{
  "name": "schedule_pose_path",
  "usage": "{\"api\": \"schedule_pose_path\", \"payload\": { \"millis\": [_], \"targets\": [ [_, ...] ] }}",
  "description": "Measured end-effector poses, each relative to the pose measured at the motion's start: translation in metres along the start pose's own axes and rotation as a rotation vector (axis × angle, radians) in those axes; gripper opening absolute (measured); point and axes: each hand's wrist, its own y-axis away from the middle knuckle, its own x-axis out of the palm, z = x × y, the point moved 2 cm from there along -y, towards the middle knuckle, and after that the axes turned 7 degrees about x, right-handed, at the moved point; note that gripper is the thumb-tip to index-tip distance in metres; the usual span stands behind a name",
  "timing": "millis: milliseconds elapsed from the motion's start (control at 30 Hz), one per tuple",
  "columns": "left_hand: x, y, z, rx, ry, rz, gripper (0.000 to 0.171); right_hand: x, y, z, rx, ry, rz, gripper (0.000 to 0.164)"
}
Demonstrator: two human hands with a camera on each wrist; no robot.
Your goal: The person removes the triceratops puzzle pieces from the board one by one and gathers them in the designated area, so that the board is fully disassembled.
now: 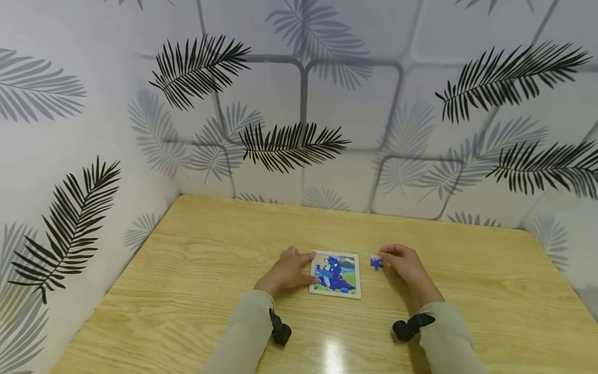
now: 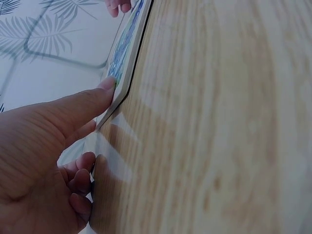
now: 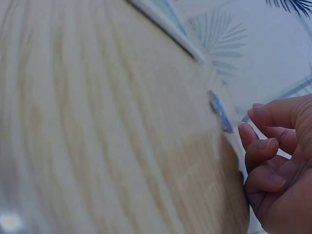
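A small jigsaw puzzle in a white-edged tray shows a blue dinosaur; a pale gap appears near its upper left corner. My left hand lies at the tray's left side, thumb and index finger extended against it. In the left wrist view, that hand's thumb presses the tray's edge while the other fingers bend loosely. Right of the tray is a blue puzzle piece. My right hand pinches this piece by its right edge, though the contact is partly hidden behind the fingers.
The wooden table extends around both hands, its far edge against a leaf-patterned wall. Black wrist cameras are strapped over both sleeves. Light glares off the tabletop near the front.
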Motion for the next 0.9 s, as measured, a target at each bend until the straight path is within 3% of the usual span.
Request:
{"api": "schedule_pose_path", "payload": {
  "millis": [233,533,767,900],
  "targets": [
    [0.002,0.000,0.003,-0.002,-0.010,-0.004,0.070,0.002,0.002,0.005,0.054,-0.071,0.027,0.034],
    [0.001,0.001,0.003,0.004,-0.009,-0.011,0.070,0.020,0.011,0.031,-0.037,-0.106,0.080,0.032],
    [-0.001,0.004,-0.001,0.033,-0.013,-0.018,0.068,0.046,0.017,0.048,-0.049,-0.108,0.122,0.027],
    [-0.001,0.002,0.000,0.016,-0.004,-0.010,0.068,0.059,0.018,0.051,-0.074,-0.073,0.131,0.024]
  ]
}}
